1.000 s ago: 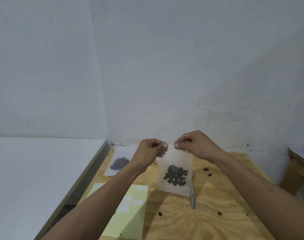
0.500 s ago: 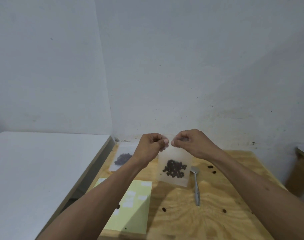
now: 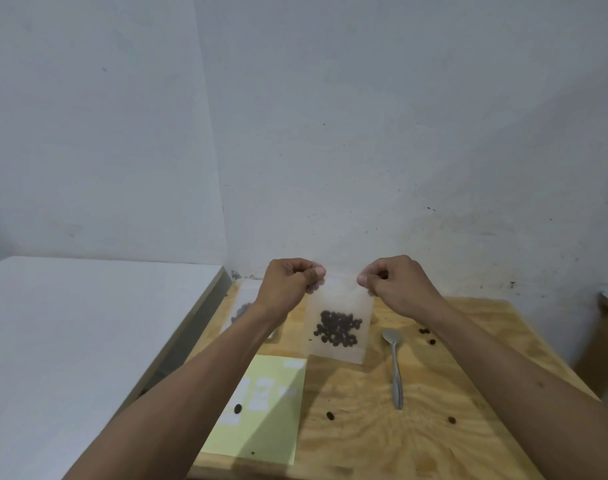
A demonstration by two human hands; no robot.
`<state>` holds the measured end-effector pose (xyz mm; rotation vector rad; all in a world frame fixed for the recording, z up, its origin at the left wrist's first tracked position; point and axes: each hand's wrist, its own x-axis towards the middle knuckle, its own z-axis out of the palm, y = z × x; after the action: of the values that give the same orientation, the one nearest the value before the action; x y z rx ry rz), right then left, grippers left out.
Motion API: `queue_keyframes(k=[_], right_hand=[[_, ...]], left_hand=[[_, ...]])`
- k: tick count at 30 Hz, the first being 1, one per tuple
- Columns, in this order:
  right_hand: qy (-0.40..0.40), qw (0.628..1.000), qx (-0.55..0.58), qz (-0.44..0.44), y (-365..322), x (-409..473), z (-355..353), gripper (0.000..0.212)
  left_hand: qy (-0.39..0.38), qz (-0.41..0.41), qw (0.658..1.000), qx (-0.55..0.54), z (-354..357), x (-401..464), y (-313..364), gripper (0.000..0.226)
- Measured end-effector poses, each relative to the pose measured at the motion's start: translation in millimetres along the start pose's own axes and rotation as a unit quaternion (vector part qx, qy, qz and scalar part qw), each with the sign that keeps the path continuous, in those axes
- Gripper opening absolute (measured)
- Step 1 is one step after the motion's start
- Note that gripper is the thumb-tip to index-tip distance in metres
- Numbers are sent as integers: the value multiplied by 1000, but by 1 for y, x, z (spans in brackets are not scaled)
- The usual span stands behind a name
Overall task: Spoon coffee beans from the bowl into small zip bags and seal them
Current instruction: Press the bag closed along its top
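Observation:
A small clear zip bag (image 3: 337,306) with a clump of dark coffee beans (image 3: 337,329) in its lower half hangs above the wooden table (image 3: 469,427). My left hand (image 3: 288,284) pinches its top left corner and my right hand (image 3: 392,284) pinches its top right corner, a short gap between the thumbs. A metal spoon (image 3: 394,365) lies on the table to the right of the bag. Another bag with beans (image 3: 242,311) lies flat at the table's back left, partly behind my left wrist. No bowl is in view.
A yellow-green sheet with white labels (image 3: 268,407) lies at the table's front left. Several loose beans (image 3: 330,415) are scattered on the wood. A white surface (image 3: 70,341) adjoins the table on the left; another wooden piece (image 3: 607,327) stands at the right edge.
My hands have slid apart along the bag's top edge, from nearly touching to its two corners. The view has tilted, so the spoon now shows fully.

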<state>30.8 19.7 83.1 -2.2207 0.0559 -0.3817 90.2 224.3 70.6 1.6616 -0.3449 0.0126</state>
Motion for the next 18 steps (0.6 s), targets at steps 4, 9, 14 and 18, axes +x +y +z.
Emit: queue_keyframes(k=[4,9,14,18], right_hand=[[1,990,137,31,3,-2,2,15],[26,987,151,44,6,-1,5,11],[-45,973,220,54,-4,-3,4,20],[-38,981,181,52,-9,0,13,23]], left_hand=[[23,-11,1000,-13,-4,2,-1,11],[-8,-9,999,-47,-8,-1,-2,13],[-25,1,999,-26,-7,-4,-2,12],[-15,0,999,-32,-3,-6,-4,11]])
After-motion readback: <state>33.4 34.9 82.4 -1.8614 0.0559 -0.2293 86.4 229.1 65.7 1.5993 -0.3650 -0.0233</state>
